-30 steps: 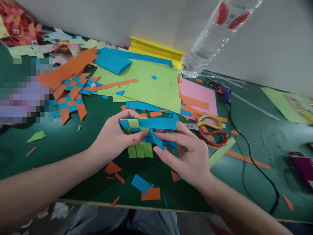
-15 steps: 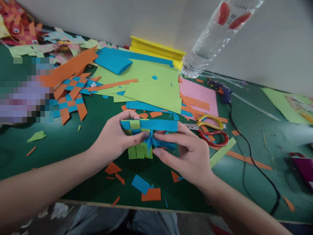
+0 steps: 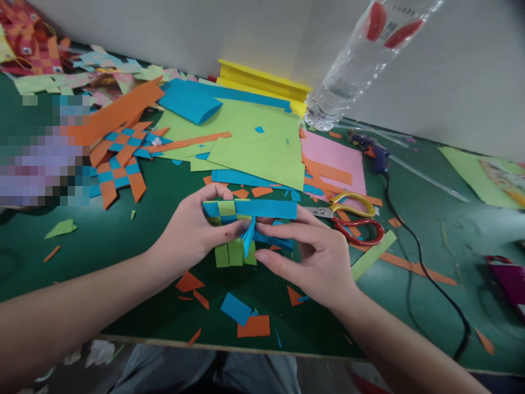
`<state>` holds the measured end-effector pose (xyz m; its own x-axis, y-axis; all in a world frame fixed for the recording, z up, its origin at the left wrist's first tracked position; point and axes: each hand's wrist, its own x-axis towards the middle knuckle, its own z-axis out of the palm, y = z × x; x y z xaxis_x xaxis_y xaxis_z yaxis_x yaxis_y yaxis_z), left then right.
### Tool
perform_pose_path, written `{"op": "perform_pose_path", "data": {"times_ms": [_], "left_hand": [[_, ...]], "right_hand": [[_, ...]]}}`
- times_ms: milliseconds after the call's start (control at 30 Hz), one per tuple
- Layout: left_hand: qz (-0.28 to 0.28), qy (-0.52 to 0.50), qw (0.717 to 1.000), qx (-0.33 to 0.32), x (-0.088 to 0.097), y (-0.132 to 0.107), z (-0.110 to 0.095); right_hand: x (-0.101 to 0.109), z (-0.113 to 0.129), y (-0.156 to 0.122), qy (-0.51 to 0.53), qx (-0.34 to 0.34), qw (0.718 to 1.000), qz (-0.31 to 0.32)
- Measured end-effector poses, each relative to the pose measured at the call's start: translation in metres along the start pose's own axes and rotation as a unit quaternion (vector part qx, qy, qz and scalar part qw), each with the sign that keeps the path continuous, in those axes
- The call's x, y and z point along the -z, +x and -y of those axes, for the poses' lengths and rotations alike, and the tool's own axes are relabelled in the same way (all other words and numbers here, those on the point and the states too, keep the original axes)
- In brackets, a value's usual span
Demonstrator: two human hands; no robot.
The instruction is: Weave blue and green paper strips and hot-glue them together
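My left hand (image 3: 205,221) is closed on a woven paper piece (image 3: 227,208) of blue and light green strips, with the thumb pressed on its front. Several green strip ends (image 3: 235,254) hang below that thumb. A long blue strip (image 3: 273,209) sticks out of the weave to the right. My right hand (image 3: 318,246) has its fingers around the loose blue strips, partly behind them; the thumb is a little apart from the forefinger. Between the two hands a folded blue strip end (image 3: 249,238) points down. The scissors (image 3: 353,219) with yellow and red handles lie just behind my right hand.
Green, blue and pink paper sheets (image 3: 258,148) lie behind my hands. Woven orange and blue pieces (image 3: 123,158) are at left. A clear bottle (image 3: 348,71) stands by the wall, near a glue gun (image 3: 375,153) with a black cord. Scraps (image 3: 253,326) litter the front.
The folded blue strip end between my hands has swung slightly left and shows a broader face. My right hand has shifted a touch left; my left hand keeps its place.
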<state>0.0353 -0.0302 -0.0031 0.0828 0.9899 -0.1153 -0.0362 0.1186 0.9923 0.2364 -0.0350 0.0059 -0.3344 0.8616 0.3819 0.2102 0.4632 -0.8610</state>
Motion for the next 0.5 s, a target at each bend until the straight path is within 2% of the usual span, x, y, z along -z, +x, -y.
{"op": "perform_pose_path", "data": {"times_ms": [300, 500], "left_hand": [[-0.001, 0.018, 1.000, -0.001, 0.0000, -0.0008, 0.0013], [0.005, 0.015, 1.000, 0.005, -0.0003, 0.0000, 0.0012]], "right_hand": [[-0.0001, -0.0032, -0.0001, 0.026, -0.052, 0.998, 0.013], [0.0012, -0.0032, -0.0003, 0.026, -0.060, 0.998, 0.021]]}}
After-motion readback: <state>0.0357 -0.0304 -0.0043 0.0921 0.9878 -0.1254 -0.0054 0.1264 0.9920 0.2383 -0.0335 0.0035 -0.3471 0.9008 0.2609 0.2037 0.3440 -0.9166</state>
